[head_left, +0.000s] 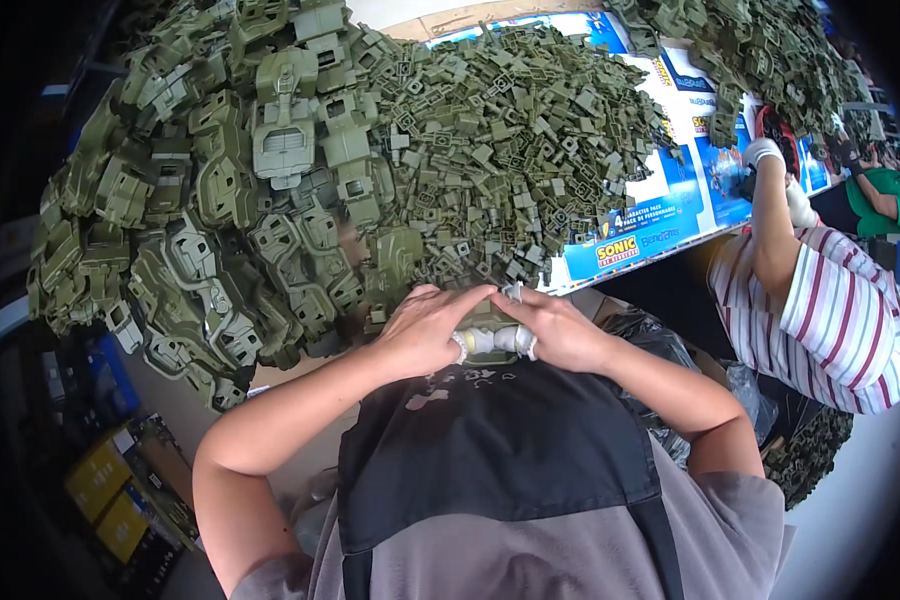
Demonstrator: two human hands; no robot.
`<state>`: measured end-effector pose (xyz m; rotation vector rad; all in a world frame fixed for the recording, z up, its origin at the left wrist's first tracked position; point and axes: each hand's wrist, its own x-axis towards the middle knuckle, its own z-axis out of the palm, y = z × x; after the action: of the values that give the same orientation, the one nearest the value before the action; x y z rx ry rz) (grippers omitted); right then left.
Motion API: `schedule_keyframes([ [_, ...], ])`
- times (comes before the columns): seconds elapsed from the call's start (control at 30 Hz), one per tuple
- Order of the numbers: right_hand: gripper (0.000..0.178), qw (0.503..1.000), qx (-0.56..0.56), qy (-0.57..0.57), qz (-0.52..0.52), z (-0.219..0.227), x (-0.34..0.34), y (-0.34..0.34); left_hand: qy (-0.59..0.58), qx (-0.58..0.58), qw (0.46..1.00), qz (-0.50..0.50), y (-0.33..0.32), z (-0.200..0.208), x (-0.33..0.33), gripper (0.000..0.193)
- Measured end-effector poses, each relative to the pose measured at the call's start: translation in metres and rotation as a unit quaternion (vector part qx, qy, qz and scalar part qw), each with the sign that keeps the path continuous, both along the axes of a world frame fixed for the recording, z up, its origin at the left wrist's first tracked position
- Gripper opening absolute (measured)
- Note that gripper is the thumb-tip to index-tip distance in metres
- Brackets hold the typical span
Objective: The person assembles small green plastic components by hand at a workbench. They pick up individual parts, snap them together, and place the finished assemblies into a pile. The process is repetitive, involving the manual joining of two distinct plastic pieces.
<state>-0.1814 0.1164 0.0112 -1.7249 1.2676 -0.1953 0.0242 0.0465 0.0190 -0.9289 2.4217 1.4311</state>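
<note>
Close in front of my body, at the table's near edge, my left hand and my right hand meet. Their index fingertips come together, and the thumbs, wrapped in white tape, point at each other below. Both hands are closed in a pinch; whatever is between the fingers is too small or hidden to make out. Just beyond the fingertips begins a heap of small olive-green plastic parts. To the left of my hands, large moulded olive-green plastic shells lie stacked in rows.
Blue and white printed cardboard covers the table under the heap. At right a person in a striped shirt works beside more green parts; another in green sits farther off. Yellow boxes stand at lower left.
</note>
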Motion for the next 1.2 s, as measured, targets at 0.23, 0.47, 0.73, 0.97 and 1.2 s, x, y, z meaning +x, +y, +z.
schedule_keyframes([
  [0.23, 0.052, 0.992, 0.048, -0.089, -0.079, -0.011, -0.006, 0.002, -0.009, -0.053, 0.998, -0.024, 0.001, -0.010, 0.000, 0.077],
  [0.47, 0.044, 0.985, 0.071, -0.092, -0.129, -0.024, 0.003, 0.005, -0.025, 0.010, 0.999, -0.020, -0.002, -0.012, -0.001, 0.077],
  [0.73, 0.055, 0.956, 0.155, -0.177, -0.174, -0.014, -0.051, -0.013, 0.173, 0.169, 0.939, 0.246, -0.011, -0.006, 0.057, 0.089],
  [0.97, 0.072, 0.984, -0.152, -0.087, 0.007, 0.033, 0.018, -0.050, 0.176, 0.116, 0.924, 0.319, 0.025, -0.004, 0.040, 0.074],
  [1.2, 0.072, 0.982, -0.084, -0.153, 0.076, 0.008, 0.031, -0.058, 0.166, 0.037, 0.940, 0.296, 0.031, -0.012, 0.040, 0.075],
])
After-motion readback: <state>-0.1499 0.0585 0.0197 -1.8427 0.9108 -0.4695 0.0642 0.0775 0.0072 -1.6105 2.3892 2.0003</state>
